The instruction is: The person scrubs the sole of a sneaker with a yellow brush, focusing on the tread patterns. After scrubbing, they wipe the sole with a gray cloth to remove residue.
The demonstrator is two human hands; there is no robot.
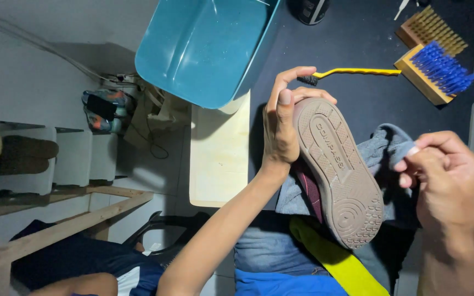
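My left hand (282, 121) grips the toe end of a shoe (340, 174), turned sole-up so its tan rubber sole faces me; the upper looks dark maroon. My right hand (446, 178) pinches a fold of a grey-blue cloth (381, 149) that lies behind and beside the shoe. A yellow-handled small brush (357, 72) rests on the dark table just beyond my left fingertips, touched by neither hand.
A teal plastic basin (207, 46) sits at the table's far left corner. Two wooden brushes, one with blue bristles (435, 72) and one with tan bristles (430, 27), lie at the far right. A cream board (220, 159) is left of the shoe. Shelves (56, 159) stand at left.
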